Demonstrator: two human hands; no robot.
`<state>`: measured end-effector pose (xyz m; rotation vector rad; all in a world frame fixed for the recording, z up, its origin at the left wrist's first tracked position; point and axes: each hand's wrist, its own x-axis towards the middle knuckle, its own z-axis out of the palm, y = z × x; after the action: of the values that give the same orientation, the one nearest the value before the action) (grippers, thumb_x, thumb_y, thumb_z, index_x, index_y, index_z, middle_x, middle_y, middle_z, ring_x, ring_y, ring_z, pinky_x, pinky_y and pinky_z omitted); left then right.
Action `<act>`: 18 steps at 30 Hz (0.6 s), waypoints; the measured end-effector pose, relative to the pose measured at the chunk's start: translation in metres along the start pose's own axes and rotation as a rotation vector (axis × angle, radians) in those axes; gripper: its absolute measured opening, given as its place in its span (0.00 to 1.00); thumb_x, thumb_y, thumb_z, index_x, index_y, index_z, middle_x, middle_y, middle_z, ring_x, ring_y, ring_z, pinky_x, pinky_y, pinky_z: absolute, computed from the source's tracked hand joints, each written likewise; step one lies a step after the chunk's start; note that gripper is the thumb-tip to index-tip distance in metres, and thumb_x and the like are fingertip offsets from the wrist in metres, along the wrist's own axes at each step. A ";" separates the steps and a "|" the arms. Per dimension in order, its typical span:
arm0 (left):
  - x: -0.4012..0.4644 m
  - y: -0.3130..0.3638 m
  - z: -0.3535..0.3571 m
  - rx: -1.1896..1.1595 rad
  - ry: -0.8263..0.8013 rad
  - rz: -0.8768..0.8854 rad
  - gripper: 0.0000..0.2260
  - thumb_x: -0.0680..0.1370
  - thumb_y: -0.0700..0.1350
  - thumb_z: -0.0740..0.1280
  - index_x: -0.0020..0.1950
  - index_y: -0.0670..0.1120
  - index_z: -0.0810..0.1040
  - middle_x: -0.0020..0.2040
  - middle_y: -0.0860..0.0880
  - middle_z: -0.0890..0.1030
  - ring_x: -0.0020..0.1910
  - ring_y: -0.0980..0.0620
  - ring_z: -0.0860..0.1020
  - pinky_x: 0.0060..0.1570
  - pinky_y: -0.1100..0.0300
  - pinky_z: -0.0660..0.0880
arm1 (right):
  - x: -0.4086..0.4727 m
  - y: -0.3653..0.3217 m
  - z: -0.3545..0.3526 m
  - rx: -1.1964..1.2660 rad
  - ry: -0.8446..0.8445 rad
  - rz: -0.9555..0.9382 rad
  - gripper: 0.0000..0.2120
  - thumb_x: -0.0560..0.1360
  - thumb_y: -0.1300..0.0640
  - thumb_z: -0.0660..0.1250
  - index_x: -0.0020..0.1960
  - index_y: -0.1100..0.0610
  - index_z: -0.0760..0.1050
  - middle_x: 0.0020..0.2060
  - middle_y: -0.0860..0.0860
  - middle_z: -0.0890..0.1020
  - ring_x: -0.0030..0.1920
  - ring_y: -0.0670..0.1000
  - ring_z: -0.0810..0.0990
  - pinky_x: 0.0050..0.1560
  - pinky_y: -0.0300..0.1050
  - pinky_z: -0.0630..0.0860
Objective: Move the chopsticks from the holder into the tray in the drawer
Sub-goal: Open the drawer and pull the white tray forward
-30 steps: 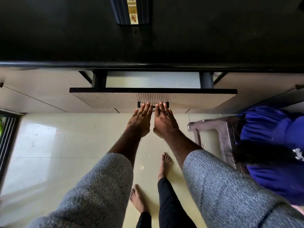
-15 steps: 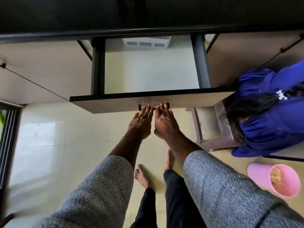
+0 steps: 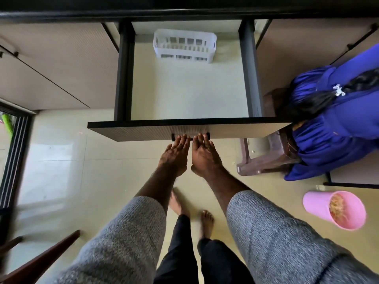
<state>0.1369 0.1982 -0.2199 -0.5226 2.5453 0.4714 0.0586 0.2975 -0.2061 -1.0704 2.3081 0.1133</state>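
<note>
The drawer (image 3: 143, 128) stands pulled far out from under the black counter, its pale floor bare in front. A white slotted plastic tray (image 3: 184, 47) sits at the back of the drawer and looks empty. My left hand (image 3: 174, 154) and my right hand (image 3: 205, 156) are side by side, palms up, with their fingertips hooked in the black handle (image 3: 208, 135) on the drawer front. No chopsticks and no holder are in view.
A person in blue clothes (image 3: 332, 124) sits on a brown plastic stool (image 3: 264, 156) just right of the drawer. A pink bin (image 3: 320, 208) stands on the floor at the right. A dark wooden chair leg (image 3: 41, 261) lies at the lower left. My bare feet are below.
The drawer has slid much farther out toward me, uncovering the white tray at its back. Both hands stayed on the handle and moved with it.
</note>
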 end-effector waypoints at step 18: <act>-0.041 0.026 -0.050 -0.248 0.372 -0.141 0.18 0.79 0.40 0.59 0.66 0.50 0.78 0.59 0.42 0.82 0.55 0.37 0.81 0.47 0.47 0.78 | -0.054 -0.001 -0.046 0.111 0.383 -0.064 0.13 0.74 0.63 0.63 0.57 0.60 0.78 0.51 0.58 0.85 0.51 0.61 0.84 0.47 0.48 0.78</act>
<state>0.1385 0.2112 -0.1509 -0.9518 2.7870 0.6978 0.0646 0.3188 -0.1390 -1.1894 2.5756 -0.2649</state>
